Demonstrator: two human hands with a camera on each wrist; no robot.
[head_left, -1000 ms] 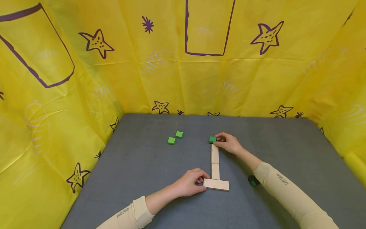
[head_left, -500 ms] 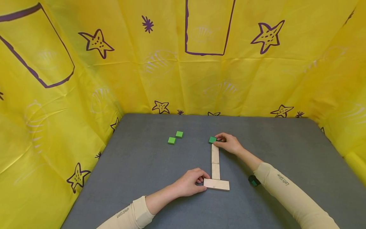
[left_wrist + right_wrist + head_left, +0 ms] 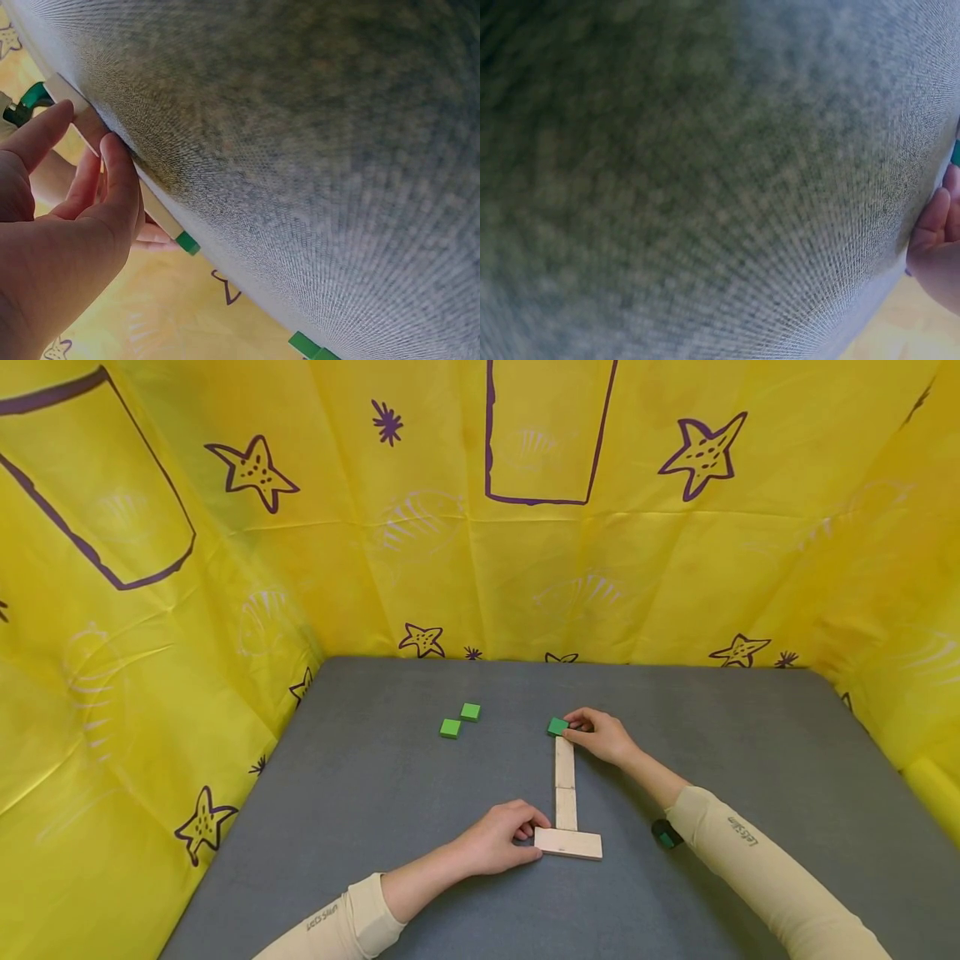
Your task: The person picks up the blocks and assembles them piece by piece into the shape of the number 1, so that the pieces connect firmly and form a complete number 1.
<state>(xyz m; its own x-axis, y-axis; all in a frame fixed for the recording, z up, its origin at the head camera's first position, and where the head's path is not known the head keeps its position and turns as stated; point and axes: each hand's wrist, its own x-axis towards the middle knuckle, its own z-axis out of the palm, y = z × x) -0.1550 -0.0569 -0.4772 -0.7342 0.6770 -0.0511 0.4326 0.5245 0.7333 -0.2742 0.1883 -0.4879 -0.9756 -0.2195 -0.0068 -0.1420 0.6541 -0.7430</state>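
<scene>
In the head view, a pale wooden plank [image 3: 567, 843] lies crosswise at the near end of two more wooden planks [image 3: 566, 768] set end to end, making an upside-down T. My left hand [image 3: 498, 837] pinches the crosswise plank's left end between thumb and fingers; the left wrist view shows thumb and fingertips against that plank [image 3: 79, 112]. At the row's far end sits a dark green square block [image 3: 557, 727]. My right hand [image 3: 600, 737] holds it from the right, thumb on the near side, fingers on the far side. Only part of this hand [image 3: 937, 240] shows in the right wrist view.
Two light green square blocks, one nearer [image 3: 450, 728] and one farther [image 3: 470, 712], lie left of the row. A dark round item with a green patch [image 3: 666, 833] is beside the right sleeve; its kind is unclear. Yellow patterned cloth [image 3: 525, 585] surrounds the grey table [image 3: 375, 793].
</scene>
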